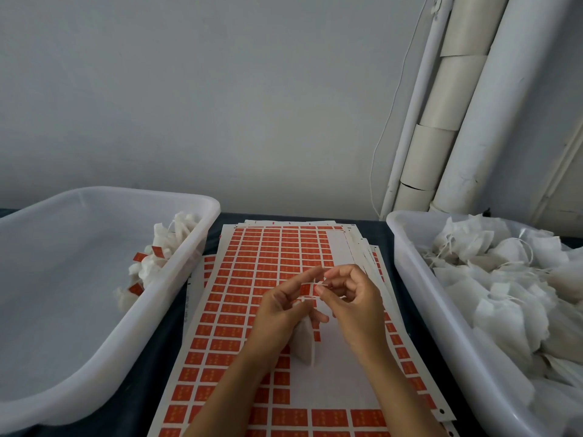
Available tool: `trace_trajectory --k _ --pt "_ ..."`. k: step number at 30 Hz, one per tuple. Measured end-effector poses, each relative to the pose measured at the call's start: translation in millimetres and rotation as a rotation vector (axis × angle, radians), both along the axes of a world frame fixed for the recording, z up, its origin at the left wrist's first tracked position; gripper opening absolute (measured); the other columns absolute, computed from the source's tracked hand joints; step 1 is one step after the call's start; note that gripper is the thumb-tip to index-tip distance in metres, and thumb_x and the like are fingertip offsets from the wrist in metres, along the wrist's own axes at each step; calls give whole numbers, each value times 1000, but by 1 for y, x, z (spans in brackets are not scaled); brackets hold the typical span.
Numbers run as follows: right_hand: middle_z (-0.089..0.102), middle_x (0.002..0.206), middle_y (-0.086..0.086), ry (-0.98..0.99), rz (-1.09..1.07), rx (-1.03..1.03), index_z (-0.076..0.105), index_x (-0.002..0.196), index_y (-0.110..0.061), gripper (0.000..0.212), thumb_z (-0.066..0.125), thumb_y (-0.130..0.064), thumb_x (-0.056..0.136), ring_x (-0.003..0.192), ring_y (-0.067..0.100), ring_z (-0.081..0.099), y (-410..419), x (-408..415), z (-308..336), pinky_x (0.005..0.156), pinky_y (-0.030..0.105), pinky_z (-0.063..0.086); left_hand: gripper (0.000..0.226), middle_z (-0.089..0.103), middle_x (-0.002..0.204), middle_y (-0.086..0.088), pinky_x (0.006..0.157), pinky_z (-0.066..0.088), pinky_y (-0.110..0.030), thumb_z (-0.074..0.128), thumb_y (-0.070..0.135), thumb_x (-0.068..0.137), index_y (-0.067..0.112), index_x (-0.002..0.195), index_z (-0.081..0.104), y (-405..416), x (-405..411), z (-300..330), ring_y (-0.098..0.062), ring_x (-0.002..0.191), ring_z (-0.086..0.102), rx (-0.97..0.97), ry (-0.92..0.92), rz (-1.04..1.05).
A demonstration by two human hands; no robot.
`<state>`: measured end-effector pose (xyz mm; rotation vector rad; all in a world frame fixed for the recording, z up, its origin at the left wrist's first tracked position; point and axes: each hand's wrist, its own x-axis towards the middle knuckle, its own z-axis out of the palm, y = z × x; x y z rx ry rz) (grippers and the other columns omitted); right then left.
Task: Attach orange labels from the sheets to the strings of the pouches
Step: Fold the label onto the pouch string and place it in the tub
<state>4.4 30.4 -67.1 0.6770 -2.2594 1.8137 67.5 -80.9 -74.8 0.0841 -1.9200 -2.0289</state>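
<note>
Both hands are held close together above the middle of the label sheets (252, 310), forearms entering from the bottom edge. The left hand (280, 310) is raised with its forefinger and thumb reaching toward the right hand, while its lower fingers are curled round a white pouch (304, 345) that hangs below the palm, its long axis roughly upright and its narrow end pointing down toward the sheets. The right hand (353, 298) is turned palm-inward, and a small orange label (307, 289) is pinched between the fingertips of the two hands; whether the string is caught in it cannot be told. The sheets are stacked lengthwise away from the person on a dark bench (164, 367), with blank gaps where labels have been peeled off. A translucent white tub (94, 357) is set to the left, a few labelled pouches (151, 266) heaped in its far right corner. A second tub (441, 313) on the right is piled with unlabelled pouches (504, 279). A pale wall (220, 105) is seen behind, with white pipes (457, 121) leaning in the right corner.
</note>
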Motion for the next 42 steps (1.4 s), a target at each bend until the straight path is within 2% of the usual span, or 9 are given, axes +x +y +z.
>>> trace_trajectory --k 4,8,12,19,26,35,42 --pt "64 81 -18 5 -3 10 59 86 -29 19 73 -20 78 77 -4 62 0 0 -1 61 10 51 41 68 118 0 69 56 -24 57 3 91 32 120 61 0 1 0 -17 68 69 3 10 -5" --pt "65 80 -16 15 7 16 59 85 -28 19 73 -19 78 77 -2 63 0 -1 -2 61 13 53 34 71 108 0 67 56 -23 58 18 87 28 120 62 1 1 1 -15 64 68 -8 27 -6" --pt "65 79 -16 16 -1 13 58 83 -30 19 74 -20 78 74 1 64 0 -1 -2 60 14 53 32 72 105 1 69 56 -23 50 13 94 25 121 61 2 0 0 -13 63 68 -22 39 13" --pt "65 79 -17 16 -4 14 58 83 -31 18 73 -21 78 75 -1 63 0 -1 -2 62 16 53 31 71 109 6 66 56 -22 54 12 92 30 116 64 2 0 0 -14 61 68 -10 45 41" --pt "63 78 -20 46 4 23 58 82 -31 19 74 -20 78 79 -7 60 1 -2 -2 60 4 47 32 73 103 8 62 56 -22 56 12 91 28 118 63 2 -1 -1 -14 57 66 -17 35 52" --pt "63 77 -20 64 14 20 57 80 -32 22 74 -19 78 79 -8 60 0 -2 -4 60 4 46 34 71 105 12 60 55 -21 57 7 90 28 117 63 2 0 0 -11 53 63 5 50 76" --pt "58 83 -27 90 -11 69 52 89 -35 28 74 -21 78 79 -13 58 -2 0 -4 59 1 44 33 73 99 10 58 56 -21 57 5 89 26 114 65 3 -1 -1 -11 50 63 27 54 103"
